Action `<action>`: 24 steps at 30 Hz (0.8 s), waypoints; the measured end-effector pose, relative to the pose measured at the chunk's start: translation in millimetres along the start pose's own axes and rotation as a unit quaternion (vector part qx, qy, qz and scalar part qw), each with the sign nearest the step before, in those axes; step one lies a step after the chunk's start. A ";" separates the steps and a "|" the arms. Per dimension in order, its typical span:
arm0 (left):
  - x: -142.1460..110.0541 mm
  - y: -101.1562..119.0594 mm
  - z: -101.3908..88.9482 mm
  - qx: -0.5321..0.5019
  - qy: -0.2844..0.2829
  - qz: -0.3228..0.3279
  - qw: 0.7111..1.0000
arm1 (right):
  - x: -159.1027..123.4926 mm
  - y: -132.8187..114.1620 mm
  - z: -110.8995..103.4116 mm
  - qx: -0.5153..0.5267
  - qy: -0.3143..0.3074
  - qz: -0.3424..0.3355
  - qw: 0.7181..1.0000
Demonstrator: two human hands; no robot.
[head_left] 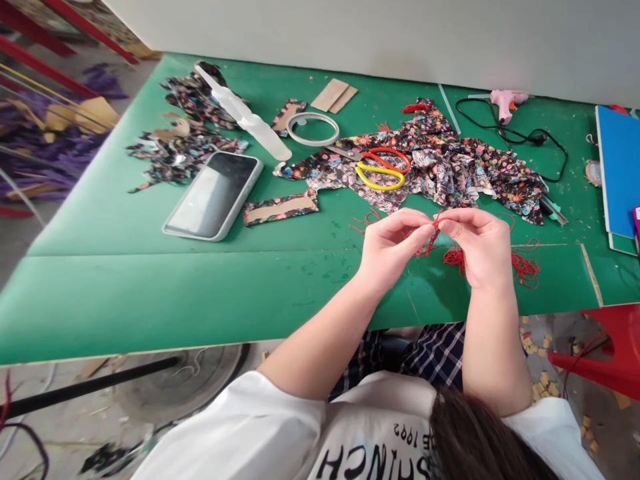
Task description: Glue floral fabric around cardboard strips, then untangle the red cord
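My left hand (pixel 393 247) and my right hand (pixel 477 243) meet above the green table, fingertips nearly touching. Both pinch a thin red cord (pixel 434 235), which hangs down a little between them. Loose red cord (pixel 526 270) lies in tangles below and right of my right hand, and a few strands show beside my left. Just beyond my hands spreads dark floral fabric (pixel 450 167). Scissors (pixel 383 167) with one red and one yellow handle rest on it. My fingers partly hide the cord where they grip it.
On the green table (pixel 200 293) lie a phone (pixel 213 197), a fabric-wrapped cardboard strip (pixel 281 207), a tape roll (pixel 313 129), a white strip (pixel 245 113), cardboard pieces (pixel 333 95) and fabric scraps (pixel 185 147). A pink glue gun (pixel 507 103) with black cable and a blue board (pixel 620 177) stand right.
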State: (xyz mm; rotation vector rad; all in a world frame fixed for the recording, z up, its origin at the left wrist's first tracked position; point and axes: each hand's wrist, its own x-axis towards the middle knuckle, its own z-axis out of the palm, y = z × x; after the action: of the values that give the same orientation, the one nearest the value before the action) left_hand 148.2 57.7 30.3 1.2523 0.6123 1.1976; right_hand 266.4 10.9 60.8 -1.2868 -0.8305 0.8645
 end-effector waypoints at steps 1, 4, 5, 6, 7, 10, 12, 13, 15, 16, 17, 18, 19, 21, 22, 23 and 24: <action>0.1 -0.1 -0.2 -0.003 -0.001 0.001 1.000 | -0.2 -0.6 0.1 0.008 -0.001 0.000 1.000; 0.2 0.1 -0.3 -0.001 -0.006 0.006 1.000 | -1.0 -1.8 0.3 0.019 -0.001 0.002 1.000; 0.1 0.4 -0.2 0.003 -0.006 0.006 1.000 | -1.4 -2.1 0.4 0.017 0.000 0.004 1.000; 0.1 0.7 -0.1 0.007 -0.006 0.005 1.000 | -1.6 -2.2 0.5 0.015 0.001 0.005 1.000; 0.0 1.0 0.1 0.009 -0.005 0.003 1.000 | -1.9 -2.3 0.6 0.012 0.002 0.006 1.000; 0.0 1.9 0.7 0.003 -0.004 0.001 1.000 | -2.0 -2.3 1.0 0.009 -0.001 0.006 1.000; 0.0 2.0 0.9 -0.002 -0.004 0.003 1.000 | -1.8 -1.9 0.9 0.004 -0.006 0.003 1.000; 0.0 2.0 1.0 -0.004 -0.004 0.004 1.000 | -1.7 -1.7 0.8 0.000 -0.009 0.002 1.000; -0.1 1.6 0.9 -0.006 -0.005 0.004 1.000 | -1.6 -1.1 0.4 -0.008 -0.016 -0.002 1.000; -0.1 1.4 0.8 -0.007 -0.006 0.005 1.000 | -1.7 -0.7 0.1 -0.012 -0.019 -0.004 1.000; -0.1 1.2 0.7 -0.008 -0.008 0.005 1.000 | -1.9 -0.4 -0.1 -0.015 -0.022 -0.005 1.000; -0.2 1.0 0.5 -0.010 -0.010 0.007 1.000 | -2.1 0.0 -0.4 -0.016 -0.025 -0.007 1.000; -0.1 0.9 0.5 -0.011 -0.013 0.009 1.000 | -2.4 0.3 -0.6 -0.015 -0.027 -0.009 0.999; 0.0 1.1 0.5 -0.013 -0.016 0.012 1.000 | -2.8 0.8 -0.8 -0.014 -0.029 -0.014 0.999; 0.1 1.3 0.6 -0.012 -0.017 0.012 1.000 | -2.9 0.9 -0.8 -0.014 -0.029 -0.016 0.999; 0.1 1.5 0.8 -0.010 -0.017 0.010 1.000 | -3.0 1.0 -0.7 -0.014 -0.028 -0.018 0.999; 0.2 1.8 0.9 -0.007 -0.016 0.008 1.000 | -3.1 1.0 -0.6 -0.013 -0.027 -0.019 0.999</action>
State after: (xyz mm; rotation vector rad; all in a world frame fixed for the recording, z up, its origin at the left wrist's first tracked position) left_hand 148.5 57.3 32.2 1.2643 0.5709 1.1907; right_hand 265.5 8.0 59.6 -1.2703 -0.9095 0.8640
